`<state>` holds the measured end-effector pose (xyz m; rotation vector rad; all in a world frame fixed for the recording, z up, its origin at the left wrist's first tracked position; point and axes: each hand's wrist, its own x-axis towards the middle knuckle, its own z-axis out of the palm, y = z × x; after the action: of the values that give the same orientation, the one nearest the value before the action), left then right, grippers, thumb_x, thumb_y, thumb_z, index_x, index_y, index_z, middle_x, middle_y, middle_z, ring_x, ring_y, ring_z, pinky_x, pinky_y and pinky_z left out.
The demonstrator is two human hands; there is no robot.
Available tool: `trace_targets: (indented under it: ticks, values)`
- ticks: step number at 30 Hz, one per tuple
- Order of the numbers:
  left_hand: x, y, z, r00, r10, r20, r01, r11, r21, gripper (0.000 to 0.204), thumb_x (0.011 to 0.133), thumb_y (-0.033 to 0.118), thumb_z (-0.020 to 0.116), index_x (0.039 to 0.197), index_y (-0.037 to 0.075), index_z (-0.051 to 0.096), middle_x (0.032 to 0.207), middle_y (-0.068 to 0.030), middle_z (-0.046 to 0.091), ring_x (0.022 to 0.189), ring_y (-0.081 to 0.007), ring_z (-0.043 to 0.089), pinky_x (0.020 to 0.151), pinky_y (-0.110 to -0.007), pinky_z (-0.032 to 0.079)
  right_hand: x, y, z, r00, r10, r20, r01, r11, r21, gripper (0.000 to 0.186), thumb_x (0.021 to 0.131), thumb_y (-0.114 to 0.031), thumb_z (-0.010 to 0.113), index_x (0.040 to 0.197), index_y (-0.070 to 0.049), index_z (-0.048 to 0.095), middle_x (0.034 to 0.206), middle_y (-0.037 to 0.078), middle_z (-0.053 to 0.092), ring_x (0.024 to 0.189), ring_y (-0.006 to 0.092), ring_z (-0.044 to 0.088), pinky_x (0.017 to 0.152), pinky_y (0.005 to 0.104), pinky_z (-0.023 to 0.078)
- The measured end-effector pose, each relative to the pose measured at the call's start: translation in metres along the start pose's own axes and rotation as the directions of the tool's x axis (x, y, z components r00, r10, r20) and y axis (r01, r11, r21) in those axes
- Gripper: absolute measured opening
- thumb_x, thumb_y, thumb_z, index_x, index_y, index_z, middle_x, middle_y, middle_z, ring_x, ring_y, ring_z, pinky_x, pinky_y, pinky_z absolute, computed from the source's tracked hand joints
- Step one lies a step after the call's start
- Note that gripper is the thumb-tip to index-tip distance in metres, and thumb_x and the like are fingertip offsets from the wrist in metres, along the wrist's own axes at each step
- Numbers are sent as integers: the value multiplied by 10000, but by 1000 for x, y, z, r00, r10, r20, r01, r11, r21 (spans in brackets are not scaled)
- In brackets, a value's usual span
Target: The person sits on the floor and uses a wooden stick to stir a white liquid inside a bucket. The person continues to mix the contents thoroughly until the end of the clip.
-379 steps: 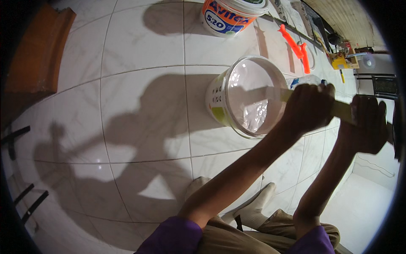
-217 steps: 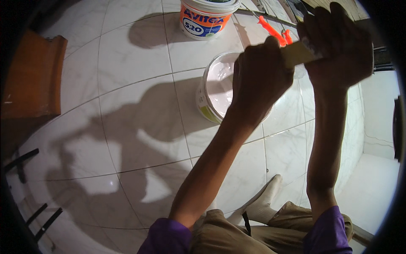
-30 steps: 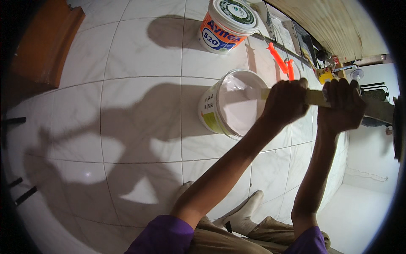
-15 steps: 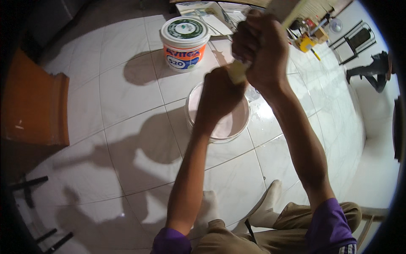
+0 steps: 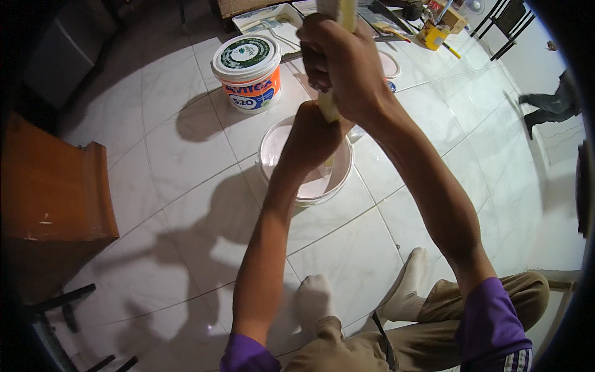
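Note:
My left hand [image 5: 315, 136] and my right hand [image 5: 344, 71] are both wrapped round a pale yellow wooden stick [image 5: 328, 107], the right one higher up. The stick stands nearly upright, its top running out past the upper edge of the view. Its lower end goes down into an open white bucket [image 5: 305, 202] of pale pink paint [image 5: 274, 147] on the floor in front of my feet. My left hand and forearm hide part of the bucket and paint.
A lidded white and orange paint bucket [image 5: 252, 90] stands beyond, to the left. Behind lie a paint tray [image 5: 282, 18], a round lid [image 5: 388, 64] and a yellow container [image 5: 432, 36] of tools. Wooden furniture [image 5: 62, 192] is at left; another person's legs [image 5: 551, 102] show at right.
Both hands, still on the stick, have shifted left in the picture, and the stick is more upright. More of the paint shows. The whole view has shifted slightly.

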<state>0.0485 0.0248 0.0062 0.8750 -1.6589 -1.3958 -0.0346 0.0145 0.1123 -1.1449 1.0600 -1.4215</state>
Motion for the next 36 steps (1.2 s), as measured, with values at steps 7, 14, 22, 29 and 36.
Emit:
trace_targets:
  ticks: [7,14,22,29,36]
  values:
    - [-1,-3,-40,993,-114,-41,116,992,42,325,936,230,556,665,54,517,573,-19,517,549,-123,508,555,-302,390,23,21,22,941,-339,-7,331,921,-205,299,820,-266,564,677,-5,537,560,23,482,473,133,437,457,309,346]
    - [33,-9,-42,995,99,-26,-95,985,145,332,888,301,651,724,20,585,613,-39,582,590,-102,539,564,-306,412,33,15,6,968,-246,-43,247,969,26,208,871,-188,533,698,-71,531,573,-11,468,469,76,422,409,262,324]
    - [11,2,6,983,167,75,-177,972,156,228,797,148,730,898,-26,622,760,-166,682,741,-264,683,703,-386,514,-23,-6,-21,977,-212,-12,212,972,98,216,909,-192,535,713,-114,486,568,-43,394,446,63,342,405,246,274]
    - [-14,2,-28,988,-88,123,69,986,152,201,823,181,642,805,-17,615,679,-68,622,656,-139,576,627,-306,460,-13,-1,13,1000,30,10,-31,992,121,207,874,-224,562,734,-82,504,578,-36,408,461,68,362,413,253,289]
    - [8,0,-59,999,-37,17,34,989,142,232,808,176,664,851,-52,652,652,-96,640,608,-154,592,588,-347,461,18,12,30,957,-272,-96,268,962,-58,269,860,-218,540,657,-41,531,547,-17,443,475,97,421,436,285,317]
